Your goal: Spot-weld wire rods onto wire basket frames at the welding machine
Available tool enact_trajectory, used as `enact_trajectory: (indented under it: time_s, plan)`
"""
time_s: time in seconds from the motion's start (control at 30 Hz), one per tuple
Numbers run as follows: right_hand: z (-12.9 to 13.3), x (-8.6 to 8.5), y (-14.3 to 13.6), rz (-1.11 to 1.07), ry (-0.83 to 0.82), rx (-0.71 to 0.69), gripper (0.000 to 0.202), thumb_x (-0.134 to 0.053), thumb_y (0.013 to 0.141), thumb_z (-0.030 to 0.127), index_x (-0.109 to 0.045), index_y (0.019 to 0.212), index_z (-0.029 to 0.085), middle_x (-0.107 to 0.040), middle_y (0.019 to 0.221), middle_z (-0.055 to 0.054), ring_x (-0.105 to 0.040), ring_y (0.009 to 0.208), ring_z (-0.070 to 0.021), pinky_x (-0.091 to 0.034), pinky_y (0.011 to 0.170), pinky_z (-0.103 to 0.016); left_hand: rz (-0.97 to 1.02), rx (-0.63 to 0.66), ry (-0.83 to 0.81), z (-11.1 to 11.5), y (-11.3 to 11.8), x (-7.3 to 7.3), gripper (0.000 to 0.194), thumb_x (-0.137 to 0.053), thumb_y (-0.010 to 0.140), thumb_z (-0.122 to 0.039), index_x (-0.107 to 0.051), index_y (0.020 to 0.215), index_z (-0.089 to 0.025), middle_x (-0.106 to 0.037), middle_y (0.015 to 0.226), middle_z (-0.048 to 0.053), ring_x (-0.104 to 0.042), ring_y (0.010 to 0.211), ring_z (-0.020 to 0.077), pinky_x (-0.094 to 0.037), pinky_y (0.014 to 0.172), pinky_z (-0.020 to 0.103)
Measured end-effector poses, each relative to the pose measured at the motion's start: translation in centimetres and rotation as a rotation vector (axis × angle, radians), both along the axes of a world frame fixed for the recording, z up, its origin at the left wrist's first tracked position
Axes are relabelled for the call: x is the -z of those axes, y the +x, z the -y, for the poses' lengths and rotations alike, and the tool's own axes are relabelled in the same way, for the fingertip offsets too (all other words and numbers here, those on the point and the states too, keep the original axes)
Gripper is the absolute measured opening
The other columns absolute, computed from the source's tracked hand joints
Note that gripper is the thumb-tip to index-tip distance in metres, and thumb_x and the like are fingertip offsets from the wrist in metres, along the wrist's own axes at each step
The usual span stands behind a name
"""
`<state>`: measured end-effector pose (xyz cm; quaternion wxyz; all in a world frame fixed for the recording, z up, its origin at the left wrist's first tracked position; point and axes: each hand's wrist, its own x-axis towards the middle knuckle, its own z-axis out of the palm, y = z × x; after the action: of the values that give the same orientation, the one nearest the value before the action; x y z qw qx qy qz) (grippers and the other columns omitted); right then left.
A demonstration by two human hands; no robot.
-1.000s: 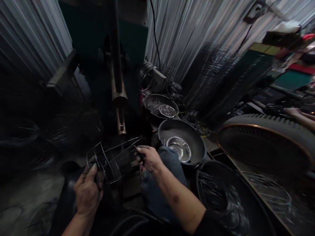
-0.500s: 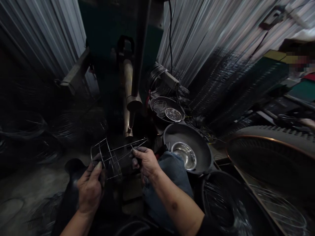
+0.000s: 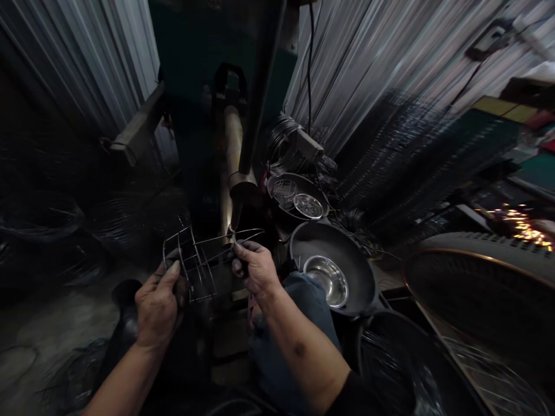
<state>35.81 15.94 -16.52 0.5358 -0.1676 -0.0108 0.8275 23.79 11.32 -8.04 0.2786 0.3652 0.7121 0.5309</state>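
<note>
My left hand is closed on the cage-like end of a wire frame, thumb on top. The frame's long loop reaches right, past the tips of a machine with two metal arms, which looks like a spot welder. At those tips my right hand is closed in a pinch on a short piece of wire, close against the loop. Whether its fingers also grip the loop, I cannot tell.
To the right, a dark pan holds a shiny metal bowl. Behind it another pan contains wire pieces and a small dish. A large round fan stands at right, with sparks flying beyond it.
The wire frame and the short wire have moved up and forward to the machine's tips. Sparks now show at the far right.
</note>
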Motion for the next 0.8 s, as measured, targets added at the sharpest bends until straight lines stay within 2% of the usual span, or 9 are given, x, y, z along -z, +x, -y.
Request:
enact_trajectory:
  time_s: [0.1,0.2,0.27,0.4,0.47,0.6,0.7,0.8]
  plan:
    - [-0.5,-0.3,0.2,-0.023,-0.009,0.038,0.061,-0.075,0.050,0.032,-0.042,0.092,0.004,-0.050,0.071,-0.004,-0.038,0.043,-0.0074,-0.022,0.036,-0.014,-0.075,0.068,-0.003,-0.3,-0.1,0.1,0.068,-0.075,0.064,-0.052,-0.063,0.123,-0.020,-0.034,0.054,-0.002,-0.029,0.041,0.0067,-0.021,0.033,0.017]
    - [-0.7,-0.5,0.4,-0.018,-0.032,0.037,0.038,-0.064,0.067,0.022,-0.043,0.092,0.003,-0.050,0.071,-0.004,-0.038,0.043,-0.0071,-0.022,0.036,-0.014,-0.088,0.061,-0.018,-0.7,0.0,0.1,0.063,-0.075,0.065,-0.051,-0.065,0.118,-0.019,-0.037,0.054,-0.001,-0.032,0.042,0.0074,-0.024,0.033,0.018]
    - [-0.8,-0.7,0.6,-0.010,-0.036,0.024,0.030,-0.059,0.073,0.018,-0.043,0.093,0.003,-0.050,0.071,-0.005,-0.038,0.043,-0.0068,-0.023,0.037,-0.014,-0.089,0.050,-0.016,-0.8,0.1,0.0,0.060,-0.075,0.064,-0.051,-0.067,0.113,-0.017,-0.038,0.053,-0.001,-0.033,0.041,0.0082,-0.025,0.033,0.018]
    - [-0.8,-1.0,0.7,-0.017,-0.047,0.022,0.024,-0.055,0.078,0.016,-0.041,0.093,0.003,-0.049,0.070,-0.004,-0.037,0.043,-0.0065,-0.022,0.036,-0.014,-0.085,0.067,-0.009,-0.9,0.4,-0.4,0.057,-0.073,0.065,-0.049,-0.066,0.111,-0.016,-0.035,0.050,-0.002,-0.030,0.039,0.0085,-0.023,0.033,0.019]
    - [-0.8,-1.1,0.7,-0.016,-0.057,0.021,0.021,-0.053,0.081,0.015,-0.040,0.094,0.004,-0.049,0.070,-0.003,-0.037,0.042,-0.0066,-0.022,0.036,-0.014,-0.119,0.035,-0.019,-0.8,0.6,-0.5,0.060,-0.073,0.063,-0.049,-0.064,0.111,-0.014,-0.038,0.052,-0.002,-0.031,0.039,0.0089,-0.023,0.032,0.019]
    - [-0.9,-1.2,0.5,-0.018,-0.050,0.040,0.019,-0.051,0.084,0.014,-0.041,0.096,0.004,-0.049,0.070,-0.003,-0.037,0.042,-0.0058,-0.023,0.037,-0.014,-0.167,-0.013,-0.022,-0.8,0.7,-0.4,0.057,-0.073,0.060,-0.052,-0.063,0.099,-0.010,-0.043,0.054,-0.001,-0.036,0.040,0.0099,-0.024,0.032,0.019]
    - [-0.9,-1.2,0.4,-0.028,-0.047,0.042,0.017,-0.049,0.085,0.013,-0.039,0.095,0.004,-0.048,0.069,-0.003,-0.037,0.043,-0.0052,-0.023,0.037,-0.013,-0.117,0.040,0.008,-0.9,0.5,-0.2,0.056,-0.074,0.062,-0.049,-0.065,0.103,-0.011,-0.040,0.052,-0.002,-0.034,0.040,0.0083,-0.023,0.033,0.018]
    - [-0.7,-1.2,0.3,-0.036,-0.055,0.043,0.017,-0.049,0.085,0.013,-0.037,0.094,0.004,-0.048,0.070,-0.002,-0.036,0.043,-0.0050,-0.022,0.037,-0.013,-0.094,0.054,0.011,-0.9,0.4,-0.2,0.050,-0.075,0.062,-0.048,-0.064,0.095,-0.012,-0.037,0.049,-0.002,-0.031,0.038,0.0083,-0.021,0.032,0.019]
